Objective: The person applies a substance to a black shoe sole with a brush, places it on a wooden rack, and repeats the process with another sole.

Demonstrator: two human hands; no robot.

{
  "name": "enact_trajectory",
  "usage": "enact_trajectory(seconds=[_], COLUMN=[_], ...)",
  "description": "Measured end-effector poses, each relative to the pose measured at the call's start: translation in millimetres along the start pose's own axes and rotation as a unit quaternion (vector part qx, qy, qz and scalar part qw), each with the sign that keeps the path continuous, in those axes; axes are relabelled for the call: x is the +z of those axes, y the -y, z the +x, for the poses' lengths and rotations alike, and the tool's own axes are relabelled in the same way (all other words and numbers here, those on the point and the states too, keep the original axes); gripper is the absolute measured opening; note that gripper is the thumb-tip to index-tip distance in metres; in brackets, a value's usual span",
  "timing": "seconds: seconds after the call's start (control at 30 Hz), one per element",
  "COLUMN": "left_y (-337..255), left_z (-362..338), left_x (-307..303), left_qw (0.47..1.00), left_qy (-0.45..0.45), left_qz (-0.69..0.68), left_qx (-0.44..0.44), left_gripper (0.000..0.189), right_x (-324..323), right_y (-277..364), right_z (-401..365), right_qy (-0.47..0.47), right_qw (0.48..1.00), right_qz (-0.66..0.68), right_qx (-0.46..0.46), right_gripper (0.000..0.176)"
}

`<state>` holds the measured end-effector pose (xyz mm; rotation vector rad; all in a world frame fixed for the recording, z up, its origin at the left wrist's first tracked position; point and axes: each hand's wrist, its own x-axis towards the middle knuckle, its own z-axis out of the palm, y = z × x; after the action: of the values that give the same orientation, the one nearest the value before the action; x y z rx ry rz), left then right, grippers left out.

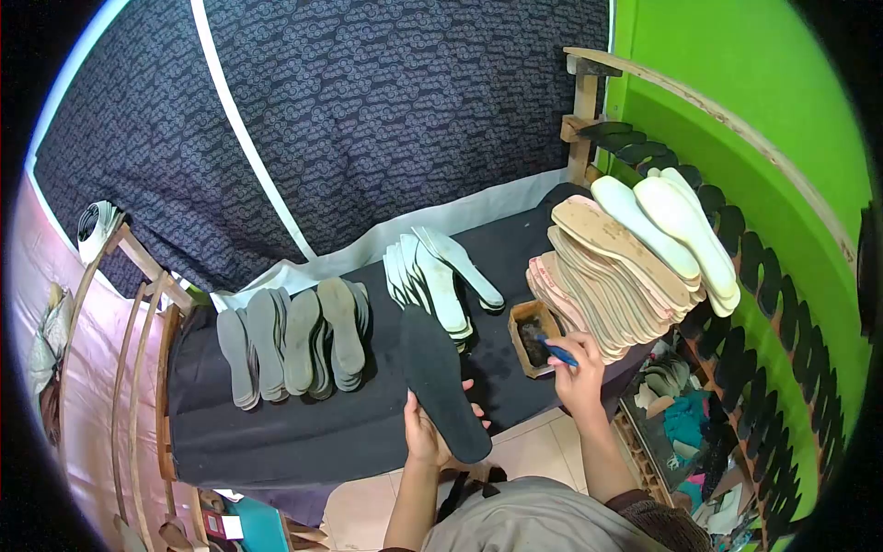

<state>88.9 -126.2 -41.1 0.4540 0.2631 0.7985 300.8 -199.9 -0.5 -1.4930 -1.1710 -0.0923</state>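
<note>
My left hand (425, 434) holds a black insole (440, 382) near its lower end, fingers wrapped around its edges. The insole slants over the front of the dark-covered table. In my right hand (581, 375) is a brush with a blue handle (560, 353), pinched between the fingers. Its tip points into a small brown box (519, 348) whose inside is dark and stained; the bristles cannot be made out. Just behind the black insole lies a fanned pile of white insoles (440, 281). Beside the box rises a large stack of beige insoles (602, 276).
Several piles of grey insoles (300, 340) lie on the table's left. More white insoles (681, 221) top the beige stack. A curved rack of black insoles (750, 396) lines the right, above a bin of scraps (685, 428). Wooden rails (129, 368) stand at left.
</note>
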Motion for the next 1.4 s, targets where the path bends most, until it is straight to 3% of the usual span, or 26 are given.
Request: enact_trajectory(seconds=[0.03,0.1,0.13,0.23,0.3,0.37,0.43,0.5,0.57,0.63,0.7,0.73,0.83,0.9,0.97,1.0,1.03,1.1,1.13,1.17,1.23,1.27,1.33,1.37,1.4], left_y=[-1,-1,-1,1,4,-1,-1,-2,-5,-4,-2,-3,-9,-9,-2,-8,-8,-11,-10,-7,-6,-5,-3,-4,-7], left_z=[1,3,4,8,8,5,7,5,4,4,3,2,-2,-9,-10,-17,-18,-21,-20,-20,-21,-20,-22,-24,-27], left_x=[1,4,1,3,19,14,2,10,15,11,12,10,3,16,23,17,15,24,11,7,6,7,9,8,7], left_qw=[1.000,1.000,1.000,0.999,0.994,0.993,0.992,0.995,0.994,0.994,0.988,0.988,0.979,0.982,0.986,0.986,0.986,0.986,0.996,0.997,0.997,0.997,0.981,0.980,0.996], left_qy=[-0.002,0.008,0.005,0.025,-0.110,-0.093,0.124,0.081,0.074,0.081,-0.155,-0.157,0.193,0.181,-0.122,-0.110,-0.112,-0.088,0.036,0.037,0.047,0.048,-0.181,-0.183,-0.091], left_qz=[0.001,-0.004,-0.004,0.008,0.001,-0.070,0.004,0.038,0.058,0.058,0.000,-0.001,-0.002,-0.002,0.105,0.124,0.124,0.144,0.073,0.056,0.046,0.046,-0.063,-0.064,0.011], left_qx=[0.002,-0.010,-0.008,-0.034,0.005,-0.013,-0.030,-0.046,-0.059,-0.054,0.014,0.014,-0.058,-0.054,0.038,0.005,0.005,0.004,-0.036,-0.039,-0.045,-0.041,0.040,0.040,0.009], left_gripper=[0.074,0.072,0.072,0.067,0.071,0.071,0.072,0.072,0.071,0.068,0.067,0.067,0.054,0.052,0.054,0.052,0.052,0.061,0.068,0.069,0.069,0.069,0.069,0.069,0.067], right_x=[-3,-8,-5,4,17,27,31,27,30,38,35,37,33,36,44,39,36,38,34,29,29,33,36,37,39], right_y=[8,29,44,65,69,68,68,70,67,65,76,72,69,66,67,76,83,74,71,70,76,77,82,80,77], right_z=[2,7,14,16,19,30,50,69,72,56,45,47,71,69,46,38,34,49,62,70,64,53,30,33,43], right_qy=[0.002,0.042,0.021,0.144,0.200,0.183,0.153,0.103,0.071,0.150,0.227,0.216,0.139,0.121,0.187,0.251,0.253,0.203,0.156,0.146,0.141,0.189,0.277,0.278,0.231], right_qw=[1.000,0.991,0.977,0.925,0.904,0.902,0.916,0.938,0.939,0.888,0.851,0.856,0.883,0.904,0.842,0.815,0.810,0.842,0.857,0.889,0.889,0.859,0.804,0.804,0.831], right_qz=[0.002,0.062,0.072,0.189,0.183,0.161,0.196,0.129,0.135,0.156,0.161,0.171,0.138,0.137,0.185,0.213,0.187,0.186,0.097,0.084,0.111,0.141,0.159,0.161,0.160], right_qx=[0.000,-0.115,-0.197,-0.296,-0.331,-0.356,-0.314,-0.304,-0.309,-0.407,-0.445,-0.438,-0.427,-0.387,-0.470,-0.476,-0.496,-0.463,-0.482,-0.427,-0.422,-0.454,-0.502,-0.501,-0.480], right_gripper=[0.036,0.038,0.023,0.017,0.022,0.023,0.027,0.038,0.034,0.031,0.027,0.027,0.036,0.035,0.035,0.035,0.034,0.031,0.030,0.028,0.028,0.028,0.028,0.028,0.028])
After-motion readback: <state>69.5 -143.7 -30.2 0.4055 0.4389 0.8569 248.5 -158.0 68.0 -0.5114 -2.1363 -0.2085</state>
